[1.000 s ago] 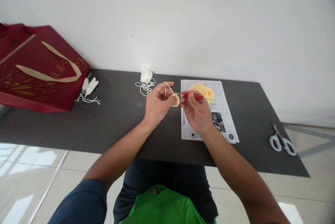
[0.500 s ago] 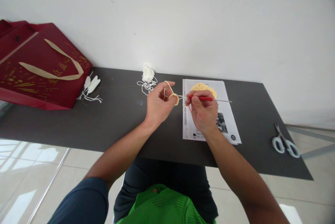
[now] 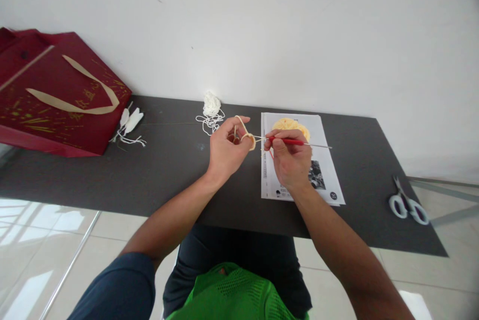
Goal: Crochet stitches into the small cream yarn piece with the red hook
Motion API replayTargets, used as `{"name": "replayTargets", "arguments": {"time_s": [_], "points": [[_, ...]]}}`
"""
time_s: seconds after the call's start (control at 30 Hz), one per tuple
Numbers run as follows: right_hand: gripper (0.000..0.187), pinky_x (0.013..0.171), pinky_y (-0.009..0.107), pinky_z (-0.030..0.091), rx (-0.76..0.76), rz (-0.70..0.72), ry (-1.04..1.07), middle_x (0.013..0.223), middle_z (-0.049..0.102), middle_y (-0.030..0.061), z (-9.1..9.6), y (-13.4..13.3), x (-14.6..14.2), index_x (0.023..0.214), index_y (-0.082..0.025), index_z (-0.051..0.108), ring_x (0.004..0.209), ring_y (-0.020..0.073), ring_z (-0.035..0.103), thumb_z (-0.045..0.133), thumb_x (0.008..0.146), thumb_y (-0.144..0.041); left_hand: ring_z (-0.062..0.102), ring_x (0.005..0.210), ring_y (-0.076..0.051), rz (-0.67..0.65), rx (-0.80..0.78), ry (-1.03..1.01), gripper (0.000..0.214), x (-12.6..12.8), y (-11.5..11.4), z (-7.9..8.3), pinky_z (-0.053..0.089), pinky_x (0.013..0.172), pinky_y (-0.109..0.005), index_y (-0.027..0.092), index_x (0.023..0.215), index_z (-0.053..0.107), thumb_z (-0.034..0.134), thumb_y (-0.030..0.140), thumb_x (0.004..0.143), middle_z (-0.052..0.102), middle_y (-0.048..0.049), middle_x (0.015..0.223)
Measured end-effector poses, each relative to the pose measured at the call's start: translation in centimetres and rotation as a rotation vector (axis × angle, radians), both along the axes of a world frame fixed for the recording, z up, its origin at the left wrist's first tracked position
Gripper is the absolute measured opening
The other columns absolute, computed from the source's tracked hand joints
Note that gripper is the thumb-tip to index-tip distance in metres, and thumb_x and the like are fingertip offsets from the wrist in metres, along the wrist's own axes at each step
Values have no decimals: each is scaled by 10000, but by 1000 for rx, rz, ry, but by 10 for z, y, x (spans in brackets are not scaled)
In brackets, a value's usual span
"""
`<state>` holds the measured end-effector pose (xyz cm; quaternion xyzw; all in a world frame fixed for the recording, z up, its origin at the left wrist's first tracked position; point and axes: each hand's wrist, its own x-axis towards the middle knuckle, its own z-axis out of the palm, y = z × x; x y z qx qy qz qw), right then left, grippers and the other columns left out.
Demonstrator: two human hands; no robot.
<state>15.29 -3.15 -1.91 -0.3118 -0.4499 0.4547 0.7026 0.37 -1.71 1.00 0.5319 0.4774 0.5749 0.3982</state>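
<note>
My left hand (image 3: 225,150) is closed on a small cream crochet piece (image 3: 250,139), with cream yarn looped over its raised forefinger. Just to its right, my right hand (image 3: 288,159) grips a crochet hook with a red handle (image 3: 290,141); the metal tip points left into the cream piece and the bare shaft sticks out to the right. Both hands hover above the dark table (image 3: 168,175), at the left edge of a printed sheet (image 3: 322,160) showing a yellow round pattern.
A small heap of white yarn (image 3: 211,105) lies by the wall behind my left hand. A dark red gift bag (image 3: 56,95) lies at the far left with white tassels (image 3: 129,123) beside it. Scissors with white handles (image 3: 407,205) rest at the table's right end.
The right hand has drawn the hook a little to the right, out from the cream piece, then held nearly still. The view shifted slightly.
</note>
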Motion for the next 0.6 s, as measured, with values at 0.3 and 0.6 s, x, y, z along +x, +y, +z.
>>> {"name": "replayTargets", "arguments": {"time_s": [0.3,0.6], "points": [[79,812,416,649,95,-135,-211,1026,776,30,1,-9,-7,950,-293,767,856,216,741,827,908,-322,538,626,-110,112,57,50,311,0,2,-6,420,621,-262,217,1046,735,708,130,749,626,40,722],[143,920,482,650,240,-202,-420,1079,802,33,-4,-13,-9,1041,-343,815,981,258,760,754,956,-246,483,589,-99,219,36,94,236,1,2,-4,405,629,-263,226,994,743,737,173,764,693,42,746]]}}
